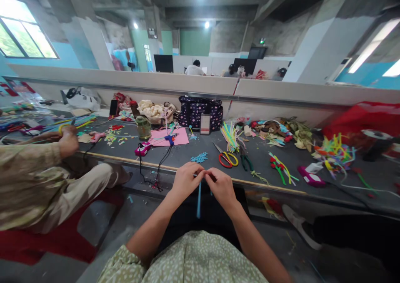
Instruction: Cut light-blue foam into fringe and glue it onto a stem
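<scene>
My left hand [186, 179] and my right hand [220, 185] meet in front of me, just below the table's near edge. Both pinch the top of a blue pipe cleaner [199, 199], whose free end hangs straight down between my wrists over my dark lap. The fingertips of the two hands touch each other at the pinch. On the grey table [187, 152] just beyond my hands lie a small blue cut-out [199, 157] and red and yellow scissors [225, 157].
A co-worker's sleeve [28, 179] and hand [68, 140] reach onto the table at the left. Glue guns [143, 149], pink paper [170, 136], a dotted bag [200, 110], green pliers [246, 161], bundles of pipe cleaners [231, 135] and craft flowers [279, 166] cover the table.
</scene>
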The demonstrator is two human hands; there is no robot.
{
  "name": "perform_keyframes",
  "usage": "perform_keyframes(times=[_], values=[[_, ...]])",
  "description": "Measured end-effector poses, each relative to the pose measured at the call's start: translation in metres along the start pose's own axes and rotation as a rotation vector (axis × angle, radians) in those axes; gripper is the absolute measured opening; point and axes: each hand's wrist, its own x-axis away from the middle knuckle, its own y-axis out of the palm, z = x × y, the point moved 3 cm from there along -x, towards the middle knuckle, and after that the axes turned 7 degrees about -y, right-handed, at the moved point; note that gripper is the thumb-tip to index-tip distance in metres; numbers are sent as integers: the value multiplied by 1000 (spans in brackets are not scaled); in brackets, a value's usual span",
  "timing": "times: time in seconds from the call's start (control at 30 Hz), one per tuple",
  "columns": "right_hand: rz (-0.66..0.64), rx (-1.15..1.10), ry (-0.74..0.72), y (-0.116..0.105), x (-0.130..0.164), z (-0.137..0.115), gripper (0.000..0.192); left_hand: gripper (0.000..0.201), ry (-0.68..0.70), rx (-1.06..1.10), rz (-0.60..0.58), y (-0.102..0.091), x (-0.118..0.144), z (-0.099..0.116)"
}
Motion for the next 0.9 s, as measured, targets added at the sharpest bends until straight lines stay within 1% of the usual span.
perform_keyframes(times=[0.07,0.1,0.17,0.23,0.27,0.33,0.43,0.5,0.57,0.63,0.7,0.8,0.9], values=[[1,12,-19,0,-1,-2,18,14,-43,48,13,2,-1,-2],[4,6,-24,-1,-1,-3,19,14,-91,113,19,4,-2,-3],[11,-27,-29,-4,-3,-5,20,16,-241,339,13,10,-4,-8],[23,-86,-20,-7,-4,-6,20,19,-408,635,-26,18,-6,-13],[37,-130,0,-8,-5,-5,20,20,-465,772,-52,21,-7,-13],[84,-264,88,-10,-6,-1,19,23,-515,960,-85,26,-10,-12],[143,-561,252,-8,-7,7,23,28,-532,1063,-123,29,-14,-10],[160,-683,309,-7,-7,11,26,29,-513,1064,-123,28,-17,-8],[173,-717,330,-9,-8,13,27,29,-480,1031,-122,25,-20,-8],[166,-714,321,-13,-9,12,26,30,-444,1000,-138,19,-22,-8],[119,-734,308,-16,-11,10,24,30,-385,995,-209,14,-24,-8],[32,-791,333,-20,-13,5,24,31,-334,1003,-337,8,-24,-9],[-11,-796,333,-21,-14,2,25,31,-323,997,-380,6,-24,-11]])
